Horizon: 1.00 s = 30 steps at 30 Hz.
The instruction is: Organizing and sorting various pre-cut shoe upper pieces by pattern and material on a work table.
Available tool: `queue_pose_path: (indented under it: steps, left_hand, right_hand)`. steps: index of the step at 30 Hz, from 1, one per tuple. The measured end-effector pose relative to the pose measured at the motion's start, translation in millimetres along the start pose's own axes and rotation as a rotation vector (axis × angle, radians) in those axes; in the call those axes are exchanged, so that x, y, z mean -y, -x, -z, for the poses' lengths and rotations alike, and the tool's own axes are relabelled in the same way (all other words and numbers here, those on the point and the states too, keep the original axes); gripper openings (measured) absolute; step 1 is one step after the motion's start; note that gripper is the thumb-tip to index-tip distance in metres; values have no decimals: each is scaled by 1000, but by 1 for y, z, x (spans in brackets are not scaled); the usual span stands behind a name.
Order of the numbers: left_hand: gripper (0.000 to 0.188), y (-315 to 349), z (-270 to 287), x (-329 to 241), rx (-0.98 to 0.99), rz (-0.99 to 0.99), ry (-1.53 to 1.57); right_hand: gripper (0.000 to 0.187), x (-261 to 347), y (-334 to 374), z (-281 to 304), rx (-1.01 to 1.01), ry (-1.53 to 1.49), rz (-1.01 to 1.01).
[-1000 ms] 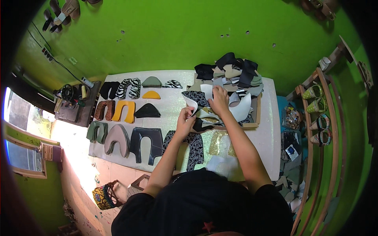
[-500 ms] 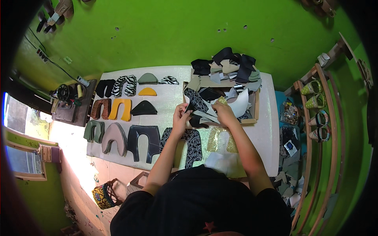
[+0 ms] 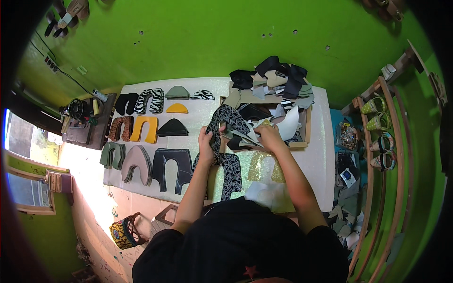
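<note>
My left hand (image 3: pixel 205 145) is closed on a black cut piece with a grey line pattern (image 3: pixel 229 114), held up over the near left corner of a cardboard box (image 3: pixel 299 145). The piece curves from my fingers toward the far side. In the box, my right hand (image 3: pixel 270 138) has its fingers closed on a bunch of thin grey and whitish material scraps (image 3: pixel 244 137). A large white offcut (image 3: pixel 287 124) stands up beside it. Below my hands lies a U-shaped stack in the same black pattern (image 3: pixel 232 170), with a gold glitter U-shape (image 3: pixel 262 166) to its right.
Several stacks of cut shapes sit in rows on the left, including yellow (image 3: pixel 144 130), grey (image 3: pixel 137 166) and black (image 3: pixel 172 128). Offcuts (image 3: pixel 273 78) are heaped behind the box. A wooden shoe rack (image 3: pixel 365 179) stands at the right; a sewing machine (image 3: pixel 75 111) is far left.
My left hand has moved left and slightly nearer, drawing the black patterned piece up out of the scraps. My right hand has stayed nearly in place in the box.
</note>
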<state>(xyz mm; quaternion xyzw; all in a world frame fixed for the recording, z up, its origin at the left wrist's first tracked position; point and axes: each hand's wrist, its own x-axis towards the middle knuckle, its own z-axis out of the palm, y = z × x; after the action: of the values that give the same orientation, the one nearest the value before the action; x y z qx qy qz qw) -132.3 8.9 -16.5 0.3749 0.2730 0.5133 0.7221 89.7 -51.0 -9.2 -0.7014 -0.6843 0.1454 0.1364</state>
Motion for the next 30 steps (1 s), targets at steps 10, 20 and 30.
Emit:
queue_pose_path:
  steps: [10, 20, 30]
  left_hand:
    - [14, -16, 8, -1, -108, -191, 6]
    - [14, -21, 0, -44, -267, -351, 128]
    - [15, 2, -84, -13, 326, -314, -270]
  right_hand:
    - [17, -27, -3, -1, -140, -459, -207]
    - [21, -53, 0, 9, -599, -1030, -364]
    - [19, -75, -14, 28, -606, -631, -170]
